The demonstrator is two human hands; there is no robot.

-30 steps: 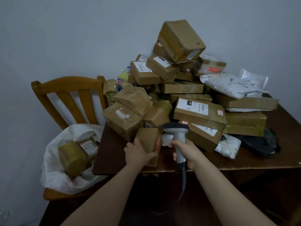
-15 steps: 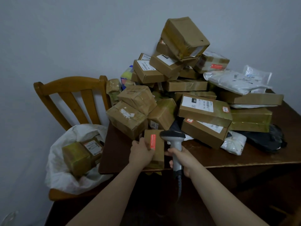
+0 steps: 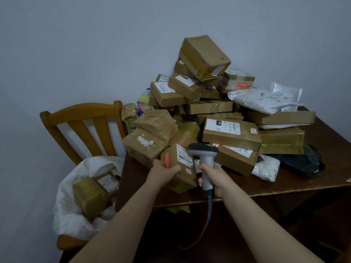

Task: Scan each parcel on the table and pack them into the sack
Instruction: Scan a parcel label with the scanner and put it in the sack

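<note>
1 parcel (image 3: 182, 177) | left hand (image 3: 163, 172) rolled label (image 3: 184, 156) up | scanner (image 3: 206, 162) beside

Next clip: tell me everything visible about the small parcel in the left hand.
The small parcel is a brown cardboard box, slightly crumpled. It bears a white barcode label, an orange sticker near its left edge and a small red-marked tag on the near face. It sits tilted over the near edge of the table, gripped by the left hand; the scanner hovers beside the label.
</note>
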